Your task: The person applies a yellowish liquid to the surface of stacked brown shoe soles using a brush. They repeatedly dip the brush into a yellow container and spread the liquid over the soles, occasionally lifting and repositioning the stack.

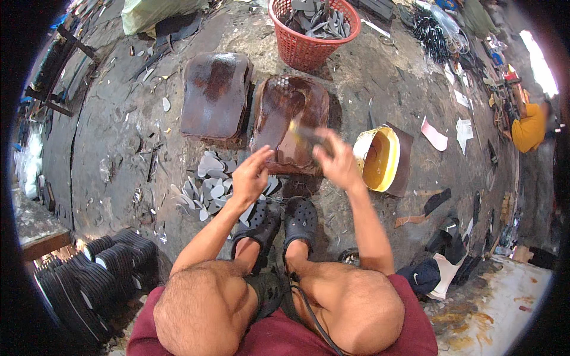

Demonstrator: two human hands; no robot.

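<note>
My right hand (338, 159) is closed round a brush (303, 134), smeared by motion, with a yellowish end and a darker handle. The brush is over a thick, glossy dark-brown slab (303, 104) with rounded far corners, wet-looking on top. At that slab's near left corner is my left hand (252, 173), fingers stretched toward the edge and thumb apart; I cannot tell whether it touches. Right of the slab stands a yellow-rimmed tub (392, 155) with amber-brown liquid inside. Small grey flat cut pieces (214, 187) lie heaped beside my left hand.
Another brown slab (217, 95) lies to the left. A red basket (314, 50) full of grey pieces stands at the far side. Stacks of black soles (113, 261) sit at the lower left. Scraps litter the floor. Someone in an orange shirt (528, 127) is at the far right.
</note>
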